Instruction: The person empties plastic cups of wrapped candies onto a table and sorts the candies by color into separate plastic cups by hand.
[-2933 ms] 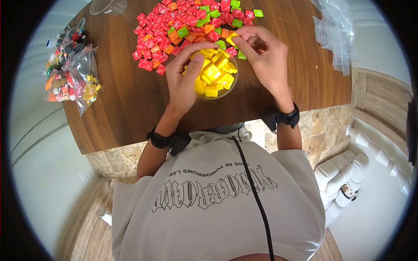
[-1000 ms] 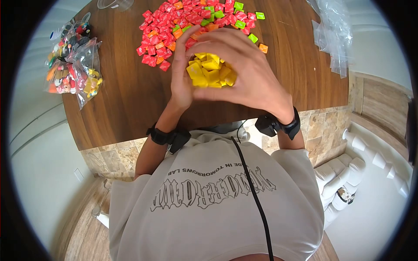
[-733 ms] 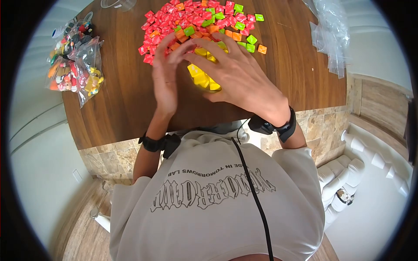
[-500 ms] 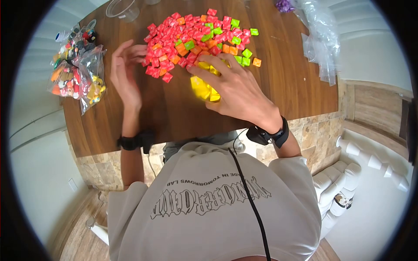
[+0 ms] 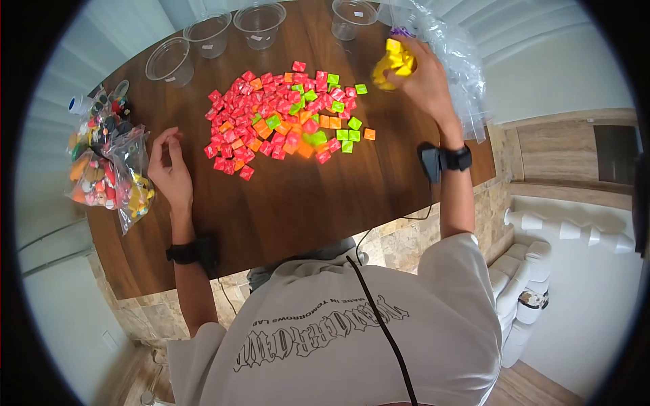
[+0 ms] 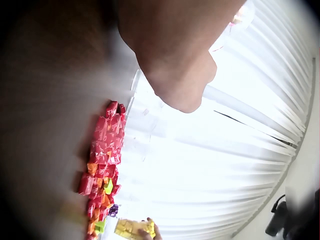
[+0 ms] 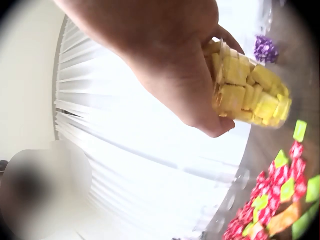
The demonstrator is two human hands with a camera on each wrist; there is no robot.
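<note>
My right hand (image 5: 430, 84) grips a clear plastic cup (image 7: 252, 92) by its rim, thumb on one side and fingers on the other. Yellow wrapped candies (image 5: 393, 47) fill the cup to the top. In the right wrist view the cup is tilted in the frame and seen from the side. My left hand (image 5: 170, 174) is at the left of the table, fingers loosely bent, holding nothing. Between the hands spreads a pile of wrapped candies (image 5: 271, 115), mostly red with some orange and green. The left wrist view shows the cup (image 6: 131, 228) far off, beyond the pile.
Several clear plastic cups (image 5: 259, 27) stand along the far edge of the wooden table (image 5: 271, 210). Bags of small colourful figures (image 5: 112, 159) lie at the left edge. Clear plastic bags (image 5: 460, 74) lie at the right, with a crinkled purple thing (image 7: 265, 49) near the held cup.
My right hand has carried the cup of yellow candies from the near side of the pile to the far right. My left hand has let go of the cup and moved left.
</note>
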